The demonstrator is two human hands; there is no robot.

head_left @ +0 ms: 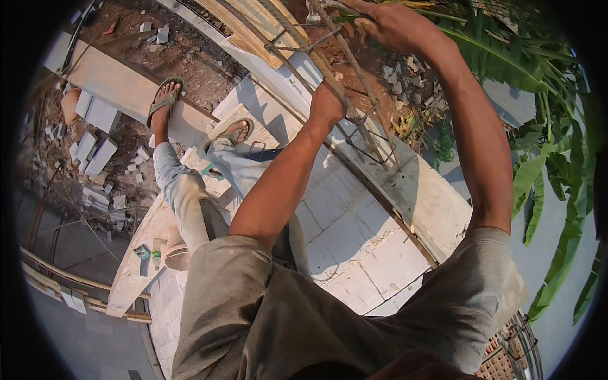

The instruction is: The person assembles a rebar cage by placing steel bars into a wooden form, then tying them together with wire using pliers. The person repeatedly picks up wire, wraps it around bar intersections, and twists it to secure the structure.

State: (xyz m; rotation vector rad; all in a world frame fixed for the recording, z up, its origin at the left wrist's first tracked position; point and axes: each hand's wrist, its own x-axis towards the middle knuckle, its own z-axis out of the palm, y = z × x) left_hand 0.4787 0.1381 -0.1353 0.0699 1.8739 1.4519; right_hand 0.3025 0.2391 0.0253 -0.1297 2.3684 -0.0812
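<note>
1. The left hand (pixel 327 101) was clenched around the steel rebar cage (pixel 354 114), gripping one of its long bars partway along the frame.
2. The right hand (pixel 386 25) was closed over the upper end of the same cage near the top edge of the view; its fingers wrapped the bars, though the fisheye bend made the exact bar hard to tell.
3. The rebar cage ran slantwise from the top centre down toward the right, its lower end resting on the top of a white block wall (pixel 354 240) beside a strip of concrete (pixel 430 196).
4. Square wire ties ringed the long bars at intervals along the cage.
5. The person stood on the wall top, both feet in sandals: the left foot (pixel 163 104) on a pale plank (pixel 120 85), the right foot (pixel 235 132) on a block just beside it.
6. Light trousers (pixel 190 196) and a grey shirt (pixel 266 316) filled the lower middle of the view.
7. A green-handled tool (pixel 144 253) lay on a wooden board (pixel 136 266) to the lower left, near a small bottle (pixel 156 252).
8. Loose white blocks (pixel 92 152) were scattered on bare soil at the left.
9. Banana leaves (pixel 544 177) hung along the right side, well apart from the hands.
</note>
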